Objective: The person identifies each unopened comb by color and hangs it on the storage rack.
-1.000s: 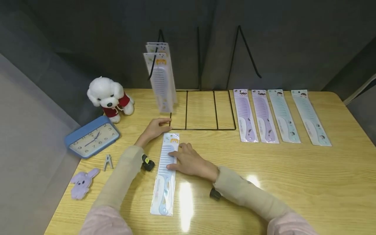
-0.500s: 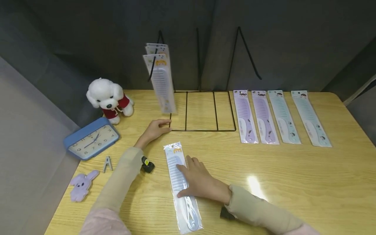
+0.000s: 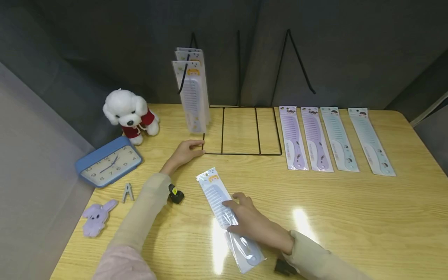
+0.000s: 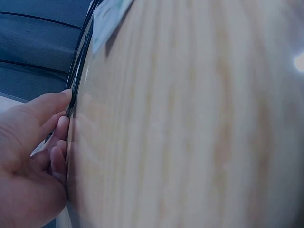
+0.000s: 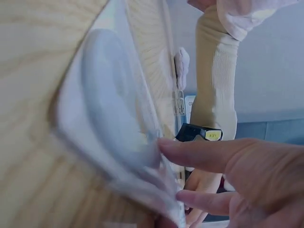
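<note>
My right hand (image 3: 253, 221) holds a packaged pale blue comb (image 3: 218, 202), thumb and fingers on its sleeve. The pack slants over the table, its hang-hole end toward the back left. In the right wrist view the comb's handle (image 5: 107, 90) shows through the clear sleeve, fingertips at its edge. My left hand (image 3: 183, 155) pinches the black wire rack (image 3: 245, 154) at the left front of its base; the left wrist view has thumb and fingers (image 4: 59, 130) at the wire. Several packaged blue combs (image 3: 191, 97) hang from the rack's left hook.
To the rack's right lie two packaged purple combs (image 3: 294, 138) and two packaged green combs (image 3: 339, 140) in a row. At the left are a white plush dog (image 3: 122, 109), a blue clock (image 3: 110, 161), a grey clothespin (image 3: 128, 191) and a purple plush toy (image 3: 98, 217).
My right hand has drawn the packaged blue comb toward me and to the right, turning its top end leftward. My left hand stays at the rack.
</note>
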Demonstrator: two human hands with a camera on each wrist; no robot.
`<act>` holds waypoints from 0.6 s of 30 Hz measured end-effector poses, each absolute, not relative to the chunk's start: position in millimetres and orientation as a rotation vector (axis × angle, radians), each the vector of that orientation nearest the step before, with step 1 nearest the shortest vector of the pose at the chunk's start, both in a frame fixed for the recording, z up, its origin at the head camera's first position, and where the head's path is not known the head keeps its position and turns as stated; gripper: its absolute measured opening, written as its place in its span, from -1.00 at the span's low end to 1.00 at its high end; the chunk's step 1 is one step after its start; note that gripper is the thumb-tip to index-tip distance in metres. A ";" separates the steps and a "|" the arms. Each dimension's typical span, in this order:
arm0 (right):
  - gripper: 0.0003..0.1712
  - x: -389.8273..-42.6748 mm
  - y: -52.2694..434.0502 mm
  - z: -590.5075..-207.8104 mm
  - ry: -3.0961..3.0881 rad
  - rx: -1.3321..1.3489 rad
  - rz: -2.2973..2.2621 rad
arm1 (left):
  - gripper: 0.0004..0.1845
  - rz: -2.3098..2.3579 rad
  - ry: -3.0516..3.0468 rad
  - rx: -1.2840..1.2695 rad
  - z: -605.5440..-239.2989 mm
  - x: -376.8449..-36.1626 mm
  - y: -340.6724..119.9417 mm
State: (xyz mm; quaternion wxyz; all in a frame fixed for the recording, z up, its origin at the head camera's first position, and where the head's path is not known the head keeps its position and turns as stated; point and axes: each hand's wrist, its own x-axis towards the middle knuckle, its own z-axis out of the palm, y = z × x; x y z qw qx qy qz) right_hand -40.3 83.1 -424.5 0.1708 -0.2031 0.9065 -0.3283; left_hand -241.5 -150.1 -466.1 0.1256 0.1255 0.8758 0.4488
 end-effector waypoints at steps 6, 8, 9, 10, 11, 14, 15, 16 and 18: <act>-0.17 -44.5 91.7 -429.9 2.408 -0.547 -1.071 | -0.52 1.301 2.547 0.362 -465.5 -241.3 -149.9; -0.17 -45.5 95.2 -433.0 2.365 -0.548 -1.142 | -0.52 1.298 2.546 0.359 -464.9 -240.7 -149.6; -0.17 -45.9 97.0 -434.2 2.353 -0.542 -1.176 | -0.53 1.299 2.547 0.357 -464.4 -240.4 -149.3; -0.17 -46.3 98.6 -434.7 2.340 -0.533 -1.217 | -0.53 1.297 2.550 0.358 -464.2 -240.3 -149.2; -0.17 -46.6 100.0 -434.5 2.339 -0.529 -1.248 | -0.53 1.296 2.551 0.359 -464.0 -240.1 -149.0; -0.19 -48.7 103.2 -429.6 2.352 -0.504 -1.343 | -0.53 1.287 2.558 0.370 -463.4 -240.2 -148.7; -0.19 -49.7 103.5 -425.7 2.336 -0.478 -1.392 | -0.54 1.283 2.562 0.373 -463.5 -240.5 -148.7; -0.19 -51.3 103.4 -421.1 2.323 -0.467 -1.447 | -0.54 1.283 2.567 0.374 -463.8 -240.9 -148.8; -0.20 -56.5 102.0 -409.6 2.311 -0.471 -1.564 | -0.60 1.287 2.584 0.384 -465.1 -241.7 -149.5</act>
